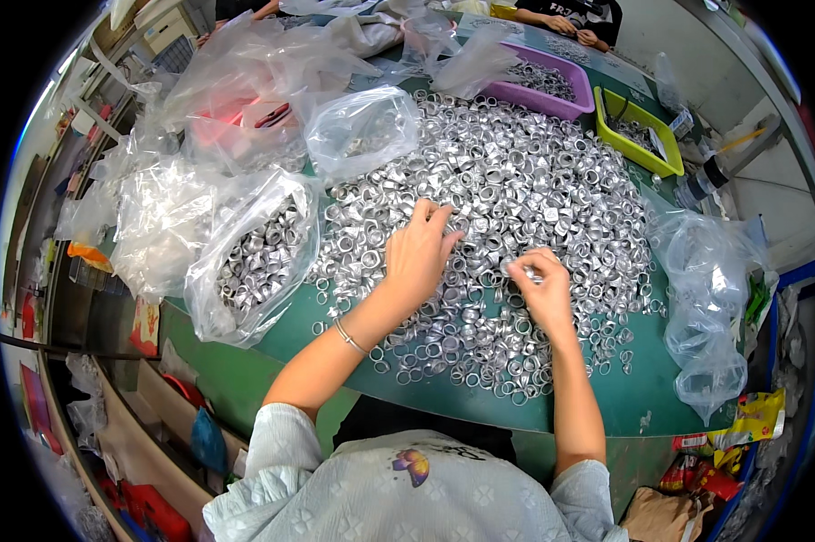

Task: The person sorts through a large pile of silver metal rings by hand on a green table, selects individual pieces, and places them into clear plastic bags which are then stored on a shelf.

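A wide heap of silvery metal rings (516,172) spreads over the green tabletop (444,397). My left hand (416,250) is over the middle of the heap, its thumb and bent fingers apart just above the rings; I see nothing between them. To its right, my right hand (545,289) has its thumb and fingertips pinched together around what looks like a single ring (507,268), partly hidden by the fingers. Left of my left hand, a clear plastic bag (210,303) stands with its mouth wide, holding many similar rings (263,257).
Another clear bag (362,135) lies behind, near a pink container (245,126) under plastic. A purple basket (552,101) and a yellow-green basket (636,144) stand at the far right. Crumpled plastic bags (710,298) line the right edge. Another person's hands (575,30) are at the far side.
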Action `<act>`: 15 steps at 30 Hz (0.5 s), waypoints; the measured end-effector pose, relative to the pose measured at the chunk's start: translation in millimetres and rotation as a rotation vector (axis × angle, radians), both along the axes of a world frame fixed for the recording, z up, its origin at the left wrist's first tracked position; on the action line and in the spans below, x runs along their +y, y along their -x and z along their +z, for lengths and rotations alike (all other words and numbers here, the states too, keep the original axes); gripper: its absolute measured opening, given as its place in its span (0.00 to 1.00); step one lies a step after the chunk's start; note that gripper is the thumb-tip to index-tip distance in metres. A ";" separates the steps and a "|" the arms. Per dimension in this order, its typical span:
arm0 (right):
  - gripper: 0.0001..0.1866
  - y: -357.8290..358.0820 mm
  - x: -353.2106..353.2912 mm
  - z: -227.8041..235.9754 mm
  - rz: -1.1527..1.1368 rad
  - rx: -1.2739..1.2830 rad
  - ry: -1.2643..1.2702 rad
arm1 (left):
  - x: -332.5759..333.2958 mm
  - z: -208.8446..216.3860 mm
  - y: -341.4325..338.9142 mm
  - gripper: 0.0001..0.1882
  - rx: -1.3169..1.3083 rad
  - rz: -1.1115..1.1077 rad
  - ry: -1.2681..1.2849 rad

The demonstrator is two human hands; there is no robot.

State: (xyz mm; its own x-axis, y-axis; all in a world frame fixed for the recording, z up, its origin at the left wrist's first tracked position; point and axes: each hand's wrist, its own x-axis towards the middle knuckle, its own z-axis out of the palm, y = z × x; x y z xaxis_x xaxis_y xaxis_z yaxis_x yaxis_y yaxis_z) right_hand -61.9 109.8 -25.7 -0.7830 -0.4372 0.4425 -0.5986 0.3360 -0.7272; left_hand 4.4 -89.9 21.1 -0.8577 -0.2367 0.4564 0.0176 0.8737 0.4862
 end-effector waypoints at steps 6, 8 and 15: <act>0.07 -20.1 7.0 24.4 0.193 -1.467 1.094 | 0.7 -8.7 4.3 0.17 -0.205 0.044 0.103; 0.10 -14.5 1.8 21.0 0.314 -1.405 1.109 | -1.5 -10.9 2.0 0.17 -0.142 0.016 0.081; 0.07 10.2 -49.2 29.4 -0.105 -0.006 0.009 | -3.7 -14.9 -6.3 0.17 0.049 -0.033 -0.135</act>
